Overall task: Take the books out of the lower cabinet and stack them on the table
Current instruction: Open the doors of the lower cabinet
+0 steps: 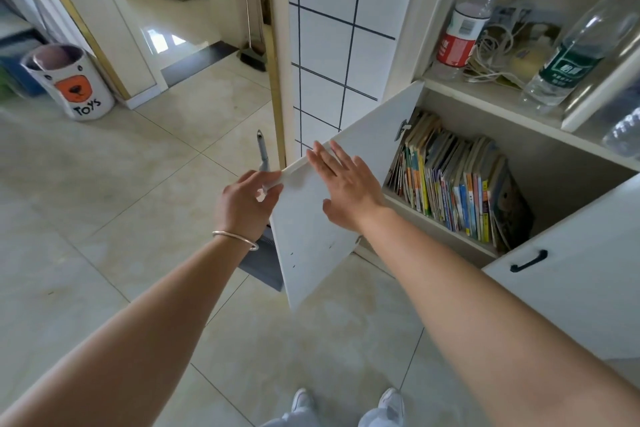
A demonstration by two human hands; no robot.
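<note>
Both my arms stretched fwd, bare. L hand (pixel 247 206) w/ fingers curled, pinching door corner (pixel 282 177), bracelet (pixel 235 239) on wrist. R hand (pixel 341 180) flat, fingers straight, palm pressing the door's face near top edge.

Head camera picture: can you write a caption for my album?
Both hands, left and right, on the open cabinet door, books waiting inside.
</note>
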